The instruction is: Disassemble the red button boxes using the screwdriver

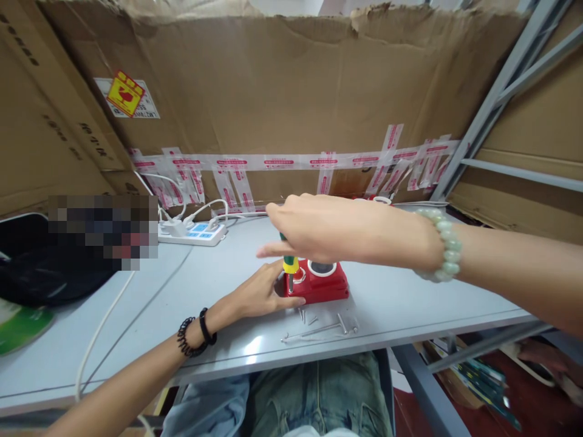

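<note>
A small red box-shaped device (324, 284) with round white-rimmed openings on top sits on the grey table (410, 297). My left hand (262, 292) grips its left side, fingers curled against it. My right hand (332, 229) reaches in from the right above the device, closed round the top of a screwdriver (289, 266) with a green and yellow handle. The screwdriver stands upright with its tip on the device's left corner. Several loose screws (306, 315) and thin metal rods (319, 330) lie on the table just in front of the device.
A white and blue power strip (194, 232) with plugs and white cables lies at the back left. A black bag (50, 267) rests at the left. Taped cardboard (291, 97) walls the back, and a grey metal shelf frame (496, 97) stands at the right.
</note>
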Demonstrator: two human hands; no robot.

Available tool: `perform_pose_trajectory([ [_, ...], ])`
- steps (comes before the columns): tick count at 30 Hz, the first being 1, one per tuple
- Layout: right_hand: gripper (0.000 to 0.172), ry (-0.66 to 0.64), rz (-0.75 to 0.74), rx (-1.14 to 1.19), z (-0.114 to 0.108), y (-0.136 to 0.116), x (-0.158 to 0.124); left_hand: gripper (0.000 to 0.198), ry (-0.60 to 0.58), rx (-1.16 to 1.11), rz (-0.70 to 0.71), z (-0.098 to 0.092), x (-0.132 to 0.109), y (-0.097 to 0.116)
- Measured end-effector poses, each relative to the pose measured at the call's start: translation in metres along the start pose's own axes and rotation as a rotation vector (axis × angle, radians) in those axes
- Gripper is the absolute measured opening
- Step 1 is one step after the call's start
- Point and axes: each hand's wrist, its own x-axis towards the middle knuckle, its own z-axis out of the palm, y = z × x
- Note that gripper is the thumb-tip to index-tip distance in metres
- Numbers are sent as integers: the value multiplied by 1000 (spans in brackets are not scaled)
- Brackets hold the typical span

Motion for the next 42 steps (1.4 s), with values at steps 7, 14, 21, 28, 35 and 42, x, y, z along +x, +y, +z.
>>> perform_pose_trajectory([
  [7,31,-218,-98,72,-11,0,-2,50,8,43,3,0,0,0],
  [14,29,-90,52,-24,-4,0,-1,50,-8,-32,8,0,0,-1],
  [21,24,-234,-4,46,-11,-3,-2,50,9,61,9,-1,0,0],
  [28,28,-148,10,68,-7,-2,1,52,-7,20,34,-1,1,0],
  [35,14,-59,18,78,-1,-1,3,52,-4,18,-8,0,1,-2],
  [42,27,-108,-37,130,4,1,2,47,-10,80,3,-1,0,-2],
])
